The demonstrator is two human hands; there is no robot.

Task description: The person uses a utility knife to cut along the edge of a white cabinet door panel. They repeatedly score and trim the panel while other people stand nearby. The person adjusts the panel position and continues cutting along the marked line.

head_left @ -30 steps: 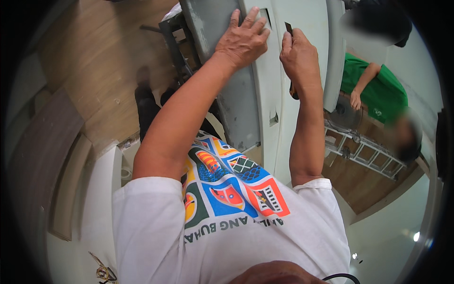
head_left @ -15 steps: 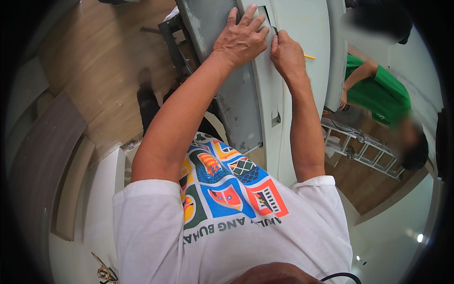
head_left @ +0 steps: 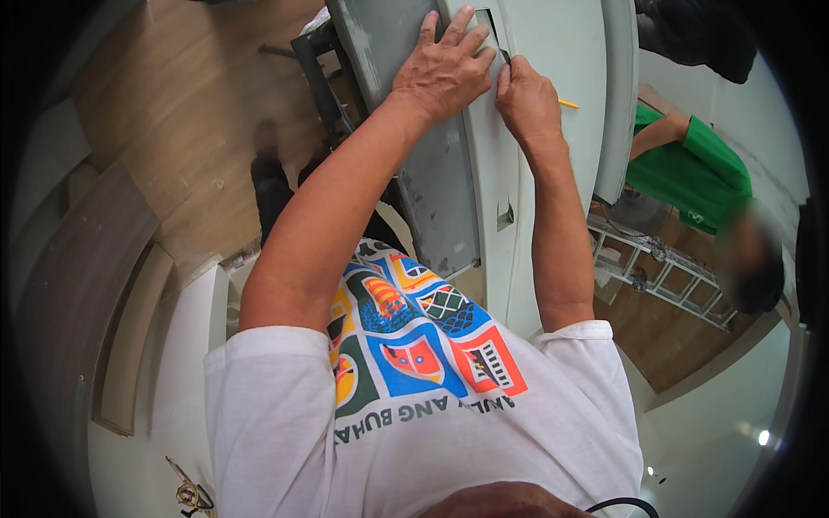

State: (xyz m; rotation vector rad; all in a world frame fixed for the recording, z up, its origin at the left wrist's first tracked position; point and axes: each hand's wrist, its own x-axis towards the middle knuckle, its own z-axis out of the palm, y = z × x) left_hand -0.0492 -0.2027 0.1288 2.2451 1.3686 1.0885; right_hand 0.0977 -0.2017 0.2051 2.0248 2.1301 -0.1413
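Observation:
My left hand point(head_left: 443, 76) lies with fingers spread across the seam between a grey panel point(head_left: 432, 186) and a white board point(head_left: 494, 164). Beside it, my right hand point(head_left: 528, 99) is closed around a thin dark tool point(head_left: 505, 57). Most of that tool is hidden in the fist, so its kind cannot be made out. Its visible end sits at the lower corner of a narrow rectangular cutout point(head_left: 490, 26) in the white board. A smaller cutout point(head_left: 505, 216) shows farther down the same board. To the right of my right hand rests a yellow pencil point(head_left: 568, 104).
A person in a green shirt point(head_left: 691, 168) is on the right, near a metal ladder point(head_left: 665, 272) above the wooden floor. Dark metal legs point(head_left: 321, 78) stand left of the grey panel. Loose wires point(head_left: 190, 492) stick out at the lower left.
Both hands stay at nearly the same place by the upper cutout. On the right, the green-shirted person's arm has shifted slightly, and a dark shape at the upper right has moved.

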